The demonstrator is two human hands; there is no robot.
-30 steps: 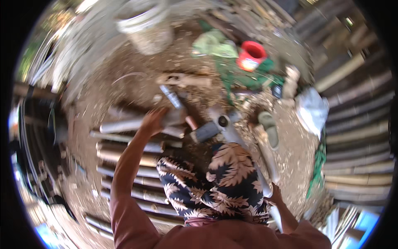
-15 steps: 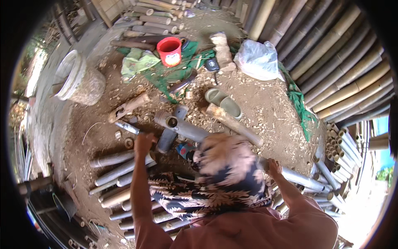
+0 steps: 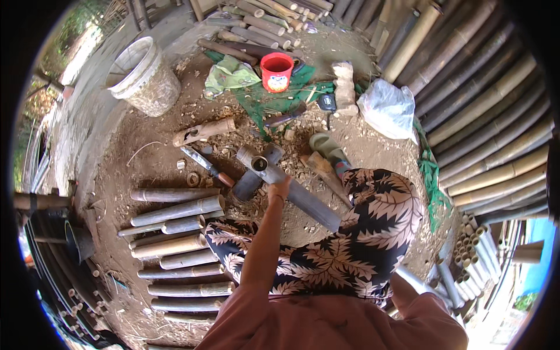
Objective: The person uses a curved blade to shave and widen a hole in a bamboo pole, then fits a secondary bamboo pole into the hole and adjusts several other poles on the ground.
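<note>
Only the left hand (image 3: pixel 280 189) is visible: it reaches forward from the lower edge and is closed around a grey bamboo section (image 3: pixel 291 189), near that section's open end. This section lies slanted on the dirt floor (image 3: pixel 146 146), with its hollow end toward the top left and its other end going under the patterned cloth (image 3: pixel 350 245) that covers the person's lap and knees. The right hand is hidden behind this cloth and the right sleeve, so I cannot tell if it is open or closed.

A second short dark tube (image 3: pixel 256 175) lies across and under the held section, touching it. Just left of them a knife with a dark handle (image 3: pixel 204 165) rests on the ground, and beyond it a short cut piece of bamboo (image 3: pixel 204 131). To the left of the forearm, a row of cut bamboo poles (image 3: pixel 175 233) lies side by side. Farther away stand a red cup (image 3: pixel 276 71) on a green cloth (image 3: pixel 274 99), a white bucket (image 3: pixel 146 76) and a white plastic bag (image 3: pixel 388 108). Long bamboo poles (image 3: pixel 484 128) are stacked at the right.
</note>
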